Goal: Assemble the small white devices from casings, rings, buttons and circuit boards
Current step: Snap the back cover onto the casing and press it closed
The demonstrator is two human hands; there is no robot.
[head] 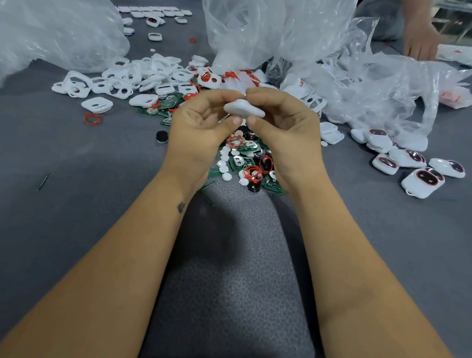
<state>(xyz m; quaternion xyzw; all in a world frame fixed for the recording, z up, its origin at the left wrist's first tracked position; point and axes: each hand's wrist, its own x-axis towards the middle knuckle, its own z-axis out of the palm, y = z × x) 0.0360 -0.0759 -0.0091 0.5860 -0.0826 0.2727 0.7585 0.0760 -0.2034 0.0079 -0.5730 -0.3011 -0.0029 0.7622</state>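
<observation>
My left hand [202, 126] and my right hand [285, 127] are raised together over the table and both pinch one white casing [244, 109] between fingers and thumbs. Below them lies a heap of green circuit boards [273, 185], small white round buttons [226, 176] and red rings [252, 172]. A pile of white casing frames with cut-outs [120, 87] spreads to the back left. One red ring [92, 119] lies alone on the left.
Several assembled white devices [422, 182] lie at the right. Crumpled clear plastic bags [288, 33] fill the back, with another bag [55, 28] at the back left. Another person's hand [421, 43] rests at the far right. A grey mat [68, 199] covers the table.
</observation>
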